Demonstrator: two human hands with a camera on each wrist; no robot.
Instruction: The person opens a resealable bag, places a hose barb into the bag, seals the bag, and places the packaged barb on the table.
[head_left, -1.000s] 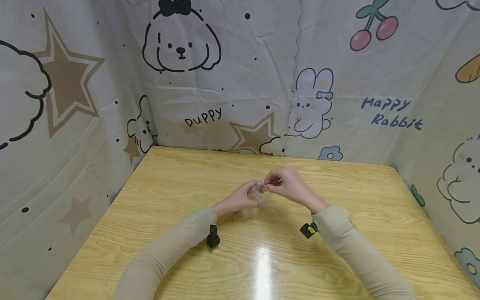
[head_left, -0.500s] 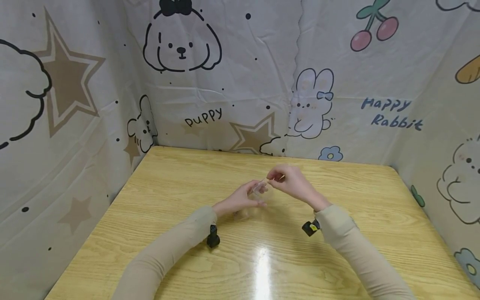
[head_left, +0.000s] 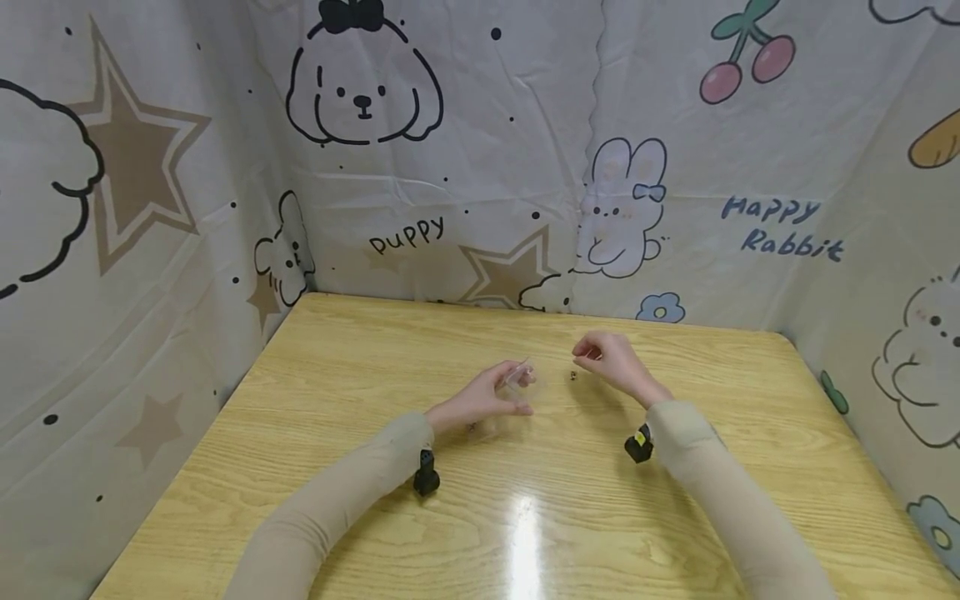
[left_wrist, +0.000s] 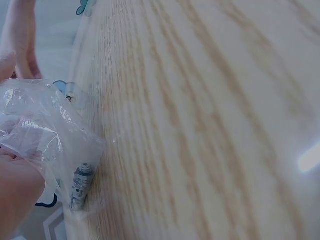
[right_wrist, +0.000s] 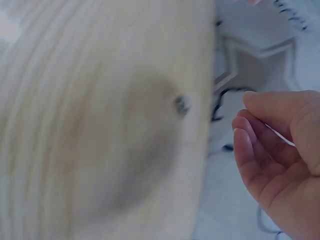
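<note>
My left hand (head_left: 483, 393) grips a clear plastic bag (left_wrist: 55, 130) above the table, its mouth spread between thumb and fingers. Low in the bag leans a small silvery cylindrical piece (left_wrist: 81, 186) with a patterned side; its kind is unclear. My right hand (head_left: 611, 362) hovers just right of a tiny dark, shiny object (head_left: 573, 376), too small to identify. In the right wrist view that tiny object (right_wrist: 181, 106) lies apart from the fingers. The right fingers (right_wrist: 243, 145) are loosely curled with the thumb near them, and nothing shows between them.
A light wood-grain table (head_left: 360, 350) spreads under both hands. Printed cloth (head_left: 480, 167) with cartoon animals and stars hangs behind and at the sides. Black wrist cameras (head_left: 426, 479) hang below the sleeves. A bright glare strip (head_left: 525, 542) crosses the tabletop near me.
My right hand has drawn away from the bag's mouth toward the right. The tiny dark object now shows on the tabletop where that hand was. The left hand and bag stay in place.
</note>
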